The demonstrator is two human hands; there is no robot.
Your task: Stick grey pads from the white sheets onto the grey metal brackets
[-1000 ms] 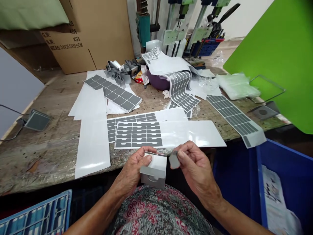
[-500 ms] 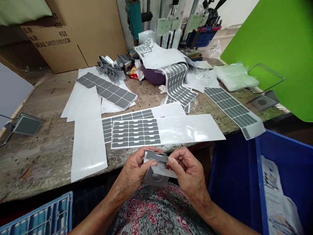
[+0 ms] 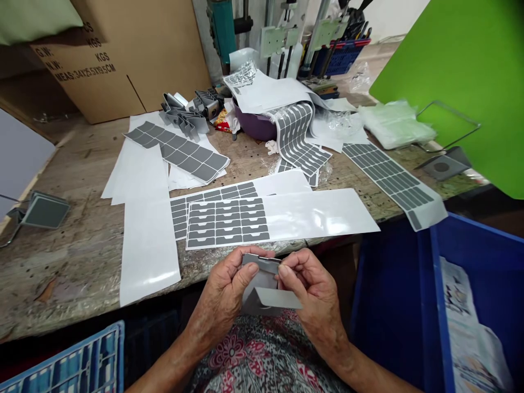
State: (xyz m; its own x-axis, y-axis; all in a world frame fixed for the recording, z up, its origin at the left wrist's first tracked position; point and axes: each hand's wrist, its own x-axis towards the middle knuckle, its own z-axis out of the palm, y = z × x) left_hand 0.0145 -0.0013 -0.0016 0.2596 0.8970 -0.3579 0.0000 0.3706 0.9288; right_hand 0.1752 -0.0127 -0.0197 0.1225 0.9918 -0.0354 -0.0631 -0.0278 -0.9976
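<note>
"Where's the folded gray piece [image 3: 256, 278]?"
"Just before the desk [image 3: 94, 234], its gray strip [image 3: 262, 265] crosswise along the desk-facing edge. Left hand [image 3: 229, 281] clamps it; right hand [image 3: 313, 295] pinches the strip's end."
"Containers?"
"Below the desk's right end, a blue bin [image 3: 483, 254] holds white bags [image 3: 470, 327]."

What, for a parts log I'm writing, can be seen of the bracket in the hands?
The bracket is smooth gray and looks like bent sheet metal: a flat panel with a flap folded on the side nearer the person. A gray strip lies along its far edge. It is held tilted above the lap. The left hand grips its left side; the right hand's fingertips are at the far right corner. Its underside is mostly hidden.
</note>
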